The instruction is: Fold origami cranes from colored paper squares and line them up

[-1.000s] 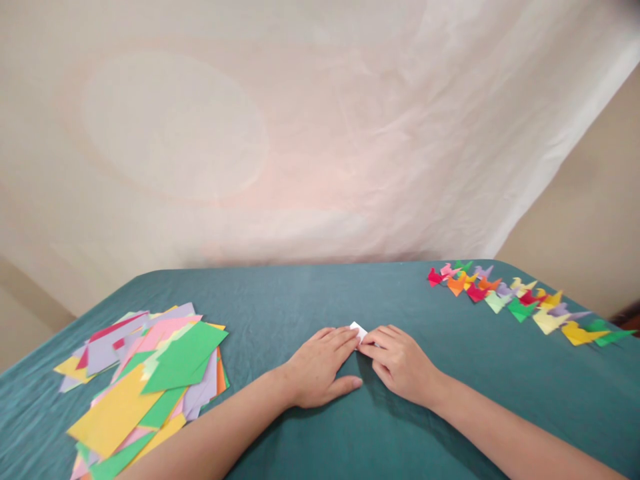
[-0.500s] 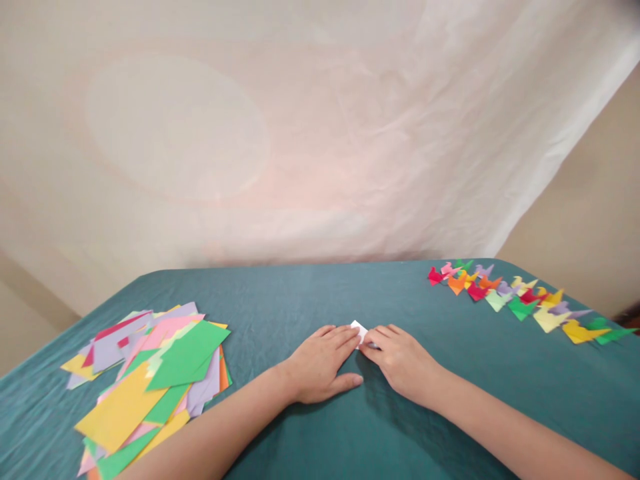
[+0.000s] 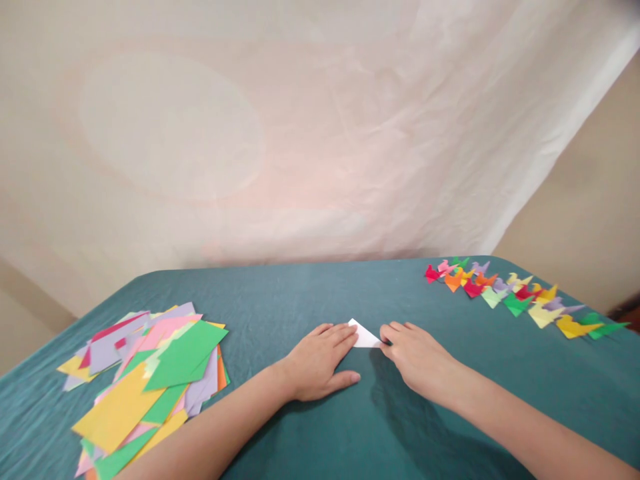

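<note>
A small white folded paper (image 3: 365, 335) lies on the teal tablecloth (image 3: 300, 300) in front of me. My left hand (image 3: 320, 363) rests flat with its fingers stretched out, the fingertips pressing the paper's left part. My right hand (image 3: 417, 357) lies to the right, its fingertips touching the paper's right tip, fingers slightly curled and together.
A loose pile of coloured paper sheets (image 3: 150, 373) lies at the left. A row of several small folded paper figures (image 3: 510, 297) in many colours runs along the table's far right edge. A pale cloth (image 3: 300, 133) hangs behind the table.
My right hand has slid to the right along the white paper, so more of the paper now shows between my hands. My left hand has stayed in place.
</note>
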The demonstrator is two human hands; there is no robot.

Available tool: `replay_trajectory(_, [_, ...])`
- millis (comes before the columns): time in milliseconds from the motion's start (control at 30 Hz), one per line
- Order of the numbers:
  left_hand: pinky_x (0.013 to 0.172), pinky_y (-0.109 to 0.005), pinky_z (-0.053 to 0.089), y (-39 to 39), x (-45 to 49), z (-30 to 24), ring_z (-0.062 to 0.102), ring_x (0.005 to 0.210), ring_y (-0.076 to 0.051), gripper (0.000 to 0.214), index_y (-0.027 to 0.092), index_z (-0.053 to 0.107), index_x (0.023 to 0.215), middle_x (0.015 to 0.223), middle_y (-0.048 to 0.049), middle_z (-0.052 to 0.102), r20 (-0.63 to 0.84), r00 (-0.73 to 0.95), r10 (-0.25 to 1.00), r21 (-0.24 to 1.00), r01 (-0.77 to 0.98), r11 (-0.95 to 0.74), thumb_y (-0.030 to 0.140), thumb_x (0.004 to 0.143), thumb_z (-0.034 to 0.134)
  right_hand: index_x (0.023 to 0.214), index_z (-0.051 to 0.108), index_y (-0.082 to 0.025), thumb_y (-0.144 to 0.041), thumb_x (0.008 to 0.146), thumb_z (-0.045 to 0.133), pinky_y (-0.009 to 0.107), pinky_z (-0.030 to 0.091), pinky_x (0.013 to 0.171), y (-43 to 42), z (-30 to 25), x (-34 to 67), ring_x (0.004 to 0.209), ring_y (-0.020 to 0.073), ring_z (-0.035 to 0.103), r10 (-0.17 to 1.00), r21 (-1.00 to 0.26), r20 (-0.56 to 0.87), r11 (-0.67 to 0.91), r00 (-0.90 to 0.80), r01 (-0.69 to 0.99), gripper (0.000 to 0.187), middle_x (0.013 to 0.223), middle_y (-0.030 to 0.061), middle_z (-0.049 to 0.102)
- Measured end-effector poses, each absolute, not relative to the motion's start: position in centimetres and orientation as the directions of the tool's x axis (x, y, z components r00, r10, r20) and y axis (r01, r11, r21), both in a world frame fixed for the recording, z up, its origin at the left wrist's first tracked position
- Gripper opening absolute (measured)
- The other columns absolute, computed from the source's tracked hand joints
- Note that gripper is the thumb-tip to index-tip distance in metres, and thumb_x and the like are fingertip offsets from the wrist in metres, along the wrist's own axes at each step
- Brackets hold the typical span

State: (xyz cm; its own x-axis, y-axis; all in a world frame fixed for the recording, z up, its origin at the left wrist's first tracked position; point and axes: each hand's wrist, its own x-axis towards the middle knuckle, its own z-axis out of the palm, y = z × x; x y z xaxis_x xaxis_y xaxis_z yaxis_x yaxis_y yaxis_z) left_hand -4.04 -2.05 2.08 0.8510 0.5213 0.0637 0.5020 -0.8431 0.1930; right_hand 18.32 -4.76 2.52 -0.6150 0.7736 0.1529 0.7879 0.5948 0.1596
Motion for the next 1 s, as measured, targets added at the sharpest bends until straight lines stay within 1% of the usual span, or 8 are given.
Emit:
replay_trajectory(267, [0.107, -0.039, 0.019, -2.1, -4.1, 2.3, 0.026, 0.131, -0.023, 0.064, 0.017, 0.025, 0.138, 0.144, -0.0107, 0.026, 0.047, 0.848, 0.528, 0.193, 0.511, -0.838, 0.054, 0.088, 0.033, 0.069, 0.067, -0.018, -0.005, 0.077, 0.054, 0.032, 0.032, 0.061, -5.0, 3.0, 18.4, 0.074, 0.0201, 0.054, 0.815, 0.186, 0.084, 0.552, -0.573, 0.813, 0.020, 0.077, 0.0057, 0.060])
replay_trajectory(433, [0.107, -0.039, 0.020, -2.1, -4.1, 2.2, 0.025, 0.132, -0.023, 0.063, 0.018, 0.025, 0.138, 0.145, -0.0099, 0.026, 0.053, 0.849, 0.526, 0.194, 0.508, -0.839, 0.054, 0.088, 0.033, 0.065, 0.066, -0.016, -0.002, 0.074, 0.054, 0.033, 0.033, 0.060, -5.0, 3.0, 18.6, 0.071, 0.0209, 0.055, 0.832, 0.217, 0.097, 0.517, -0.545, 0.828, 0.020, 0.074, 0.0064, 0.061])
replay_trajectory(500, [0.107, -0.039, 0.020, -2.1, -4.1, 2.1, 0.026, 0.131, -0.024, 0.063, 0.017, 0.025, 0.138, 0.144, -0.0102, 0.027, 0.059, 0.849, 0.525, 0.191, 0.506, -0.841, 0.054, 0.088, 0.034, 0.070, 0.066, -0.015, 0.000, 0.075, 0.051, 0.034, 0.035, 0.062, -4.9, 2.9, 18.5, 0.073, 0.0210, 0.055, 0.828, 0.230, 0.140, 0.506, -0.543, 0.831, 0.021, 0.079, 0.0073, 0.062])
replay_trajectory(567, [0.107, -0.039, 0.019, -2.1, -4.1, 2.1, 0.027, 0.131, -0.024, 0.063, 0.017, 0.026, 0.138, 0.144, -0.0106, 0.028, 0.067, 0.846, 0.529, 0.189, 0.510, -0.839, 0.054, 0.087, 0.034, 0.082, 0.066, -0.013, 0.000, 0.077, 0.047, 0.034, 0.037, 0.066, -4.8, 2.5, 18.3, 0.079, 0.0213, 0.055, 0.807, 0.227, 0.215, 0.507, -0.550, 0.832, 0.023, 0.088, 0.0086, 0.062])
replay_trajectory(633, [0.107, -0.038, 0.019, -2.1, -4.1, 2.1, 0.028, 0.131, -0.024, 0.063, 0.017, 0.026, 0.138, 0.143, -0.0105, 0.029, 0.078, 0.845, 0.530, 0.192, 0.508, -0.839, 0.053, 0.087, 0.035, 0.097, 0.063, -0.012, -0.001, 0.080, 0.045, 0.034, 0.038, 0.072, -4.8, 2.0, 17.9, 0.086, 0.0211, 0.054, 0.765, 0.200, 0.275, 0.546, -0.582, 0.813, 0.028, 0.099, 0.0091, 0.061])
replay_trajectory(700, [0.107, -0.038, 0.020, -2.2, -4.0, 2.1, 0.027, 0.131, -0.024, 0.062, 0.017, 0.025, 0.138, 0.143, -0.0104, 0.029, 0.090, 0.846, 0.526, 0.200, 0.502, -0.842, 0.053, 0.088, 0.035, 0.104, 0.060, -0.014, -0.004, 0.082, 0.045, 0.033, 0.039, 0.075, -4.8, 1.3, 17.5, 0.091, 0.0210, 0.052, 0.731, 0.160, 0.275, 0.606, -0.624, 0.780, 0.028, 0.101, 0.0084, 0.061])
replay_trajectory(833, [0.107, -0.038, 0.020, -2.2, -4.0, 2.1, 0.027, 0.131, -0.023, 0.061, 0.018, 0.027, 0.137, 0.143, -0.0100, 0.030, 0.104, 0.844, 0.526, 0.214, 0.497, -0.841, 0.052, 0.087, 0.036, 0.106, 0.059, -0.013, -0.006, 0.084, 0.045, 0.033, 0.040, 0.077, -4.8, 0.5, 17.2, 0.093, 0.0205, 0.052, 0.724, 0.107, 0.258, 0.637, -0.640, 0.764, 0.027, 0.097, 0.0089, 0.062])
replay_trajectory(1000, [0.106, -0.041, 0.021, -2.1, -4.1, 2.1, 0.029, 0.130, -0.025, 0.054, 0.021, 0.034, 0.133, 0.142, -0.0094, 0.032, 0.122, 0.853, 0.508, 0.223, 0.475, -0.851, 0.050, 0.087, 0.040, 0.103, 0.061, -0.012, -0.006, 0.084, 0.047, 0.033, 0.040, 0.077, -4.8, 0.7, 17.2, 0.092, 0.0203, 0.052, 0.729, 0.103, 0.234, 0.640, -0.644, 0.762, 0.025, 0.097, 0.0086, 0.062])
